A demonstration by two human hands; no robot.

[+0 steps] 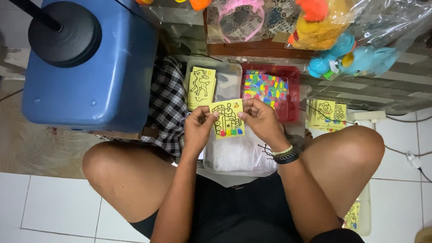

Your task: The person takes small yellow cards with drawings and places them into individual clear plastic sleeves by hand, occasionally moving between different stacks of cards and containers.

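Yellow card [228,119] is thin, light, bendy: you're pinching its side edges, left hand [199,127] and right hand [261,120], so keep pressure light.

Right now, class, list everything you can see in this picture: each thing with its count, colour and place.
card: one, yellow with black line drawing, held in both hands
card stack: one, yellow, in clear tray at left
red tray: one, holds multicoloured small pieces
card pile: one, yellow, on floor at right
blue tub: one, upper left
checked cloth: one, black and white, beside tub
plastic bags: clear pile, below the hands
bagged toys: yellow, orange, turquoise, top right
left hand: fingers on card's left edge
right hand: fingers on card's right edge, dark wristbands
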